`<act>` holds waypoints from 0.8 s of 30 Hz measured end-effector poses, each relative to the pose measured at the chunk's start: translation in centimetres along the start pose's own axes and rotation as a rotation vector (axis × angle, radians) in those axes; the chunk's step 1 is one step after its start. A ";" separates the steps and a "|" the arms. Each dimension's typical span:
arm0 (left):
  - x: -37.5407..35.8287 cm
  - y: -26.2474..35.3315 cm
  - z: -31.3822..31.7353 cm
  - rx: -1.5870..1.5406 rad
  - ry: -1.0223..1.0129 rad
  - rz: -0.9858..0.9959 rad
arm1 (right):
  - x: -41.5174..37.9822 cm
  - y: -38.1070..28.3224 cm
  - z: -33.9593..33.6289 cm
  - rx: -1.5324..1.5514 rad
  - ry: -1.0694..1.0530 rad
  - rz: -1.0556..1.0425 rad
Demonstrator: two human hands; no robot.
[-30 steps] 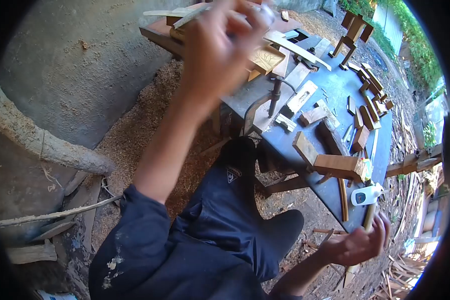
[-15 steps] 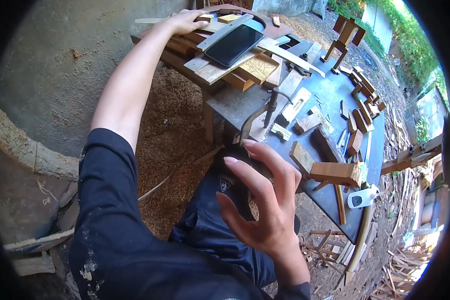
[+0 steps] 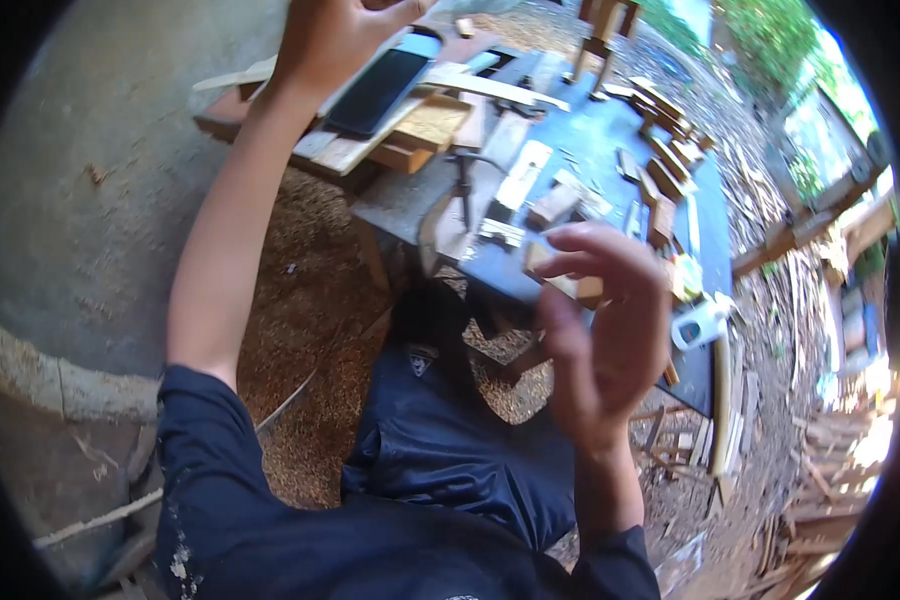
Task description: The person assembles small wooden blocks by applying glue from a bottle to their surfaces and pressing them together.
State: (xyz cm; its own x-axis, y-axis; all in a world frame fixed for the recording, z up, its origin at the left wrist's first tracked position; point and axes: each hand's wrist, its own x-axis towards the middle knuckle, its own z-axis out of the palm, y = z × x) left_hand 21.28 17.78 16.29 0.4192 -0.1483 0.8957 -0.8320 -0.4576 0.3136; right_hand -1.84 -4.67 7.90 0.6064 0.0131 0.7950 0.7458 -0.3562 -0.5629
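My left hand [image 3: 335,40] is raised at the top, over the far left of the workbench, its upper part cut off by the frame edge; whether it holds anything is hidden. Just below and right of it a black phone [image 3: 378,92] lies on wooden boards beside a shallow wooden box [image 3: 432,122]. My right hand [image 3: 610,320], blurred, hovers before the bench's near edge with its fingers curved and apart, holding nothing. Partly behind it is a wooden block [image 3: 589,290]. A white bottle [image 3: 698,325] stands just to its right.
The dark bench top [image 3: 708,260] carries several small wood blocks [image 3: 670,165] along its far right side and an upright wooden piece [image 3: 600,45] at the back. A clamp [image 3: 463,190] sits at the near edge. A concrete wall [image 3: 100,130] rises at left; shavings cover the ground.
The view has shifted, so the bench appears further left. My left hand has lifted off the boards and come nearer. My right hand has moved right, fingers still curved.
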 end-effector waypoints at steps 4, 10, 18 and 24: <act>-2.7 9.1 2.4 0.090 0.057 0.335 | 0.7 -2.3 -3.3 0.136 0.271 0.186; -7.6 16.9 6.6 -0.074 0.085 0.525 | 0.1 -4.0 -7.1 0.280 0.306 0.450; -10.4 20.3 10.6 -0.228 0.226 0.548 | -1.7 -4.2 -8.4 0.403 0.390 0.428; -12.4 21.3 10.0 -0.532 0.042 0.349 | -2.5 -3.6 -10.0 0.329 0.341 0.337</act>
State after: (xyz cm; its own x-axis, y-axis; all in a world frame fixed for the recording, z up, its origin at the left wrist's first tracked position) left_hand 2.01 1.12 8.67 0.0858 -0.1710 0.9815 -0.9882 0.1109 0.1057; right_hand -8.80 -12.79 10.21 0.7427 -0.3720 0.5568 0.6065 0.0213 -0.7948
